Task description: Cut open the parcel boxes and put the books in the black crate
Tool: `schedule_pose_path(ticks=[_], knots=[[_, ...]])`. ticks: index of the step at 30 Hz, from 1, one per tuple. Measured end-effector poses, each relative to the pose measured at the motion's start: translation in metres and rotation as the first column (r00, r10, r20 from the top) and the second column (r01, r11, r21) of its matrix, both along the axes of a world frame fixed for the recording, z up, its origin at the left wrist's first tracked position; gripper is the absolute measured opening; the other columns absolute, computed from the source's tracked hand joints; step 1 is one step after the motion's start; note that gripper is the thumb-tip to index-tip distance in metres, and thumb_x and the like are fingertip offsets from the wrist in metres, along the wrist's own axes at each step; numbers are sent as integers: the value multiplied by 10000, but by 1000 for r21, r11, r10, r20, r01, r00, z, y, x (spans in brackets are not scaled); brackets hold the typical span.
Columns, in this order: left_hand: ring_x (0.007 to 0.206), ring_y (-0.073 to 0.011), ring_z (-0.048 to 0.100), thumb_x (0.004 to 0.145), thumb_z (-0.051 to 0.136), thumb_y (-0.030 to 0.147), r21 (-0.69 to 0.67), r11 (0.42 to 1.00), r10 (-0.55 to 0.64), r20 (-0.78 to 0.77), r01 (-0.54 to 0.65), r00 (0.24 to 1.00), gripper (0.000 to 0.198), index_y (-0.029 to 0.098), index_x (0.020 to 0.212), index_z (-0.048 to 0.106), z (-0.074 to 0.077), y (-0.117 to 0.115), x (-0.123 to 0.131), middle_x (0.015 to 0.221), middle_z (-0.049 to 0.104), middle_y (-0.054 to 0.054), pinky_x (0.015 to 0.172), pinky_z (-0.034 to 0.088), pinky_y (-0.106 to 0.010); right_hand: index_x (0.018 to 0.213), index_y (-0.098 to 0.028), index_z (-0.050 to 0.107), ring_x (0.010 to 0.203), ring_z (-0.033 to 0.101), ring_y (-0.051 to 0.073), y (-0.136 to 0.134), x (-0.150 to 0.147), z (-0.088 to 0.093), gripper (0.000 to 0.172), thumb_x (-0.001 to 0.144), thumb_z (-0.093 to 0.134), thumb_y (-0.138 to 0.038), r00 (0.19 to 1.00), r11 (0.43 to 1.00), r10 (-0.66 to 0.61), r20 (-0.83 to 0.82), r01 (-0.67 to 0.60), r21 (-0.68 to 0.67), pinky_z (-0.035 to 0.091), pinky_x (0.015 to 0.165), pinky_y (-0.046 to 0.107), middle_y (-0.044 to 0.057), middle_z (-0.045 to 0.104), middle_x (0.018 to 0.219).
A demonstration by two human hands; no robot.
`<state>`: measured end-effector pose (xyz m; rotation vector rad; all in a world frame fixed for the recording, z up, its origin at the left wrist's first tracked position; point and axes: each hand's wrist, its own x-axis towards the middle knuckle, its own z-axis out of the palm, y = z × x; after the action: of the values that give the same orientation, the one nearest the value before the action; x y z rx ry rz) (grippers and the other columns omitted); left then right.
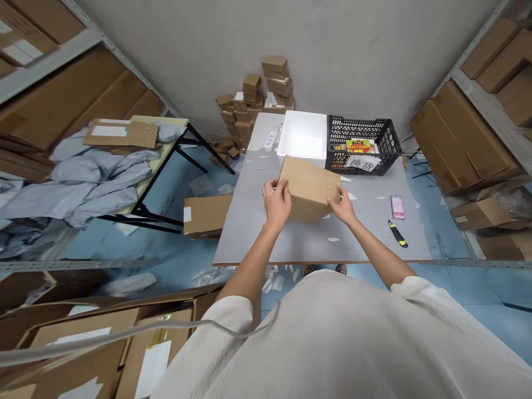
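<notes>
Between my two hands is a brown cardboard box (311, 185), tilted over the grey table (249, 233). My left hand (277, 205) grips its left end, with the fingers curled at the upper corner. At the right end, my right hand (342, 206) holds the lower corner between thumb and fingers. The box's top face looks closed; its underside is hidden. Just behind it stand a white foam box (303, 136) and a black plastic crate (388, 160), which holds colourful packets and bears a paper sign.
A utility knife (398, 234) and a pink phone-like item (397, 207) lie at the table's right. A white power strip (270, 141) sits at the back left. Stacked cartons (249, 100) stand by the wall. Grey bags (95, 172) cover a side table. A cable (166, 324) crosses the lower left.
</notes>
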<state>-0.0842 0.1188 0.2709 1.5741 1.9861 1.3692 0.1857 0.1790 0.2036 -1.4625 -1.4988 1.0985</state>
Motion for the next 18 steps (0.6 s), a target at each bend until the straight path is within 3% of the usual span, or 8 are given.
schedule_pose_path(ticks=[4, 7, 18], knots=[[1391, -375, 590, 1016, 685, 294, -11, 1000, 10, 33, -10, 999, 226, 251, 1217, 780, -7, -3, -16, 1387, 594, -163, 1282, 451, -571, 1607, -281, 556, 1411, 677, 373, -2, -9, 11, 865, 820, 803, -542, 1000, 1000, -7, 23, 6, 19, 545, 1235, 585, 153, 652, 1630], [1366, -359, 624, 997, 698, 257, -20, 1000, -13, 76, 15, 997, 214, 256, 1196, 777, -12, -2, -11, 1381, 609, -149, 1262, 479, -555, 1629, -269, 541, 1426, 666, 375, -1, 4, 19, 888, 824, 805, -532, 999, 997, -26, 43, 23, 75, 542, 1235, 588, 163, 630, 1664], [1308, -292, 669, 998, 693, 212, -47, 983, -162, 252, 179, 954, 179, 253, 1153, 774, -34, 14, 76, 1341, 616, -124, 1144, 595, -464, 1532, -249, 634, 1467, 639, 387, 13, 94, 39, 796, 779, 805, -441, 975, 972, -199, 100, 184, 146, 481, 1303, 617, 147, 692, 1585]])
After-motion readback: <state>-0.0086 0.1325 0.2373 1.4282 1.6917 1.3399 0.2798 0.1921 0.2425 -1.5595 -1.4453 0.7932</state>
